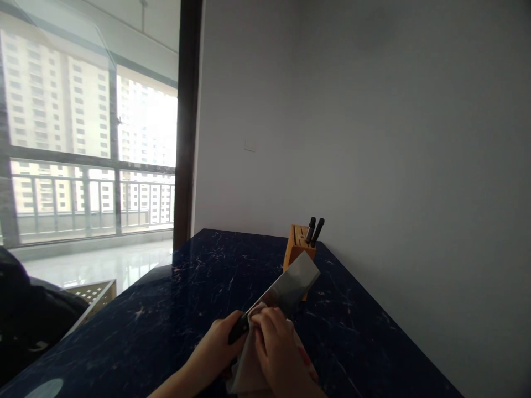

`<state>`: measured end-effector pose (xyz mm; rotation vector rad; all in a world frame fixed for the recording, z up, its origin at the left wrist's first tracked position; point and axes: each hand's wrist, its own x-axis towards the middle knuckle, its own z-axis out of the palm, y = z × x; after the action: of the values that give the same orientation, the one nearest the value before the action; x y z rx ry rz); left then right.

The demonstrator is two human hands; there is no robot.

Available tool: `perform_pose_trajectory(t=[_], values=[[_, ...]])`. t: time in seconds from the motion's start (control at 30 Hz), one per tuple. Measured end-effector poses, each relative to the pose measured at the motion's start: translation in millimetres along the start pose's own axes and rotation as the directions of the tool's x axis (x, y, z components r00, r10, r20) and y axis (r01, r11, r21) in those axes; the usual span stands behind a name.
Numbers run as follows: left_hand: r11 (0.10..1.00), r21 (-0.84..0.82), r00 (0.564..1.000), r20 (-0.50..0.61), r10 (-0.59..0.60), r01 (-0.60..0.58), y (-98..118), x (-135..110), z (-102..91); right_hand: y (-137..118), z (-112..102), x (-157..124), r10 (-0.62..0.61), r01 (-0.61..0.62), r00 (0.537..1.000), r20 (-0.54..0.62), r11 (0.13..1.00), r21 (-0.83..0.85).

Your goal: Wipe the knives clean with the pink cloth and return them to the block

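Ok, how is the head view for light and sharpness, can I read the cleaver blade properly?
Head view: the window is blown out white, so the room reads dim; the cleaver blade shows soft grey glare but clear edges; the left hand and the right hand on the cloth are shadowed and slightly soft; the dark countertop hides detail; lines bow near the left edge.

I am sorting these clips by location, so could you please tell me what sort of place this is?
Probably a flat's kitchen, high up: a wooden knife block on a dark marble-look counter, a cleaver held in a cloth, and apartment towers outside.
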<state>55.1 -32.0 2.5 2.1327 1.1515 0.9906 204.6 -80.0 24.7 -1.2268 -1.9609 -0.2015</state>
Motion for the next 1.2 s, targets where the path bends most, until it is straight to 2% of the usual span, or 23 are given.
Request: perform_pose_trajectory(t=[0.1, 0.2, 0.27, 0.4, 0.47, 0.63, 0.8, 0.87, 1.0, 1.2], values=[[0.999, -0.036, 1.0, -0.011, -0.021, 0.02, -1, 0, 2.1, 3, -1, 0, 0.031, -0.03, 0.999, 0.026, 0.999, -0.032], [0.989, -0.104, 0.994, -0.012, -0.107, 0.105, -2, 0, 4.7, 10, 2, 1, 0.131, -0.129, 0.991, 0.015, 0.987, -0.092], [0.98, -0.141, 0.989, -0.028, -0.142, 0.137, -2, 1, 4.9, 13, 4, 1, 0.154, -0.152, 0.988, 0.007, 0.984, -0.095], [0.99, -0.137, 0.996, -0.08, -0.049, 0.038, 4, -1, 0.6, 10, 5, 1, 0.062, -0.061, 0.998, 0.02, 0.997, -0.048], [0.989, -0.147, 0.997, -0.072, -0.021, 0.01, 8, -2, -2.2, 10, 4, 2, 0.055, -0.054, 0.998, 0.035, 0.998, -0.038], [0.989, -0.148, 0.997, -0.076, -0.006, -0.005, 12, -4, -4.2, 13, -1, 4, 0.167, -0.166, 0.986, 0.023, 0.985, -0.039], [0.986, -0.165, 0.997, -0.07, 0.017, -0.029, 7, -2, -1.8, 5, 1, 3, 0.043, -0.034, 0.997, 0.063, 0.991, -0.128], [0.982, -0.188, 0.998, -0.066, 0.016, -0.028, 5, -1, -1.5, 6, 1, 3, 0.059, -0.049, 0.996, 0.065, 0.988, -0.148], [0.976, -0.216, 0.997, -0.081, 0.001, -0.018, 5, 0, -2.6, 13, 1, 3, 0.164, -0.163, 0.986, 0.015, 0.983, -0.087], [0.966, -0.258, 0.998, -0.065, -0.009, -0.008, 4, 1, -3.2, 12, 0, 3, 0.113, -0.107, 0.991, 0.068, 0.99, -0.091]])
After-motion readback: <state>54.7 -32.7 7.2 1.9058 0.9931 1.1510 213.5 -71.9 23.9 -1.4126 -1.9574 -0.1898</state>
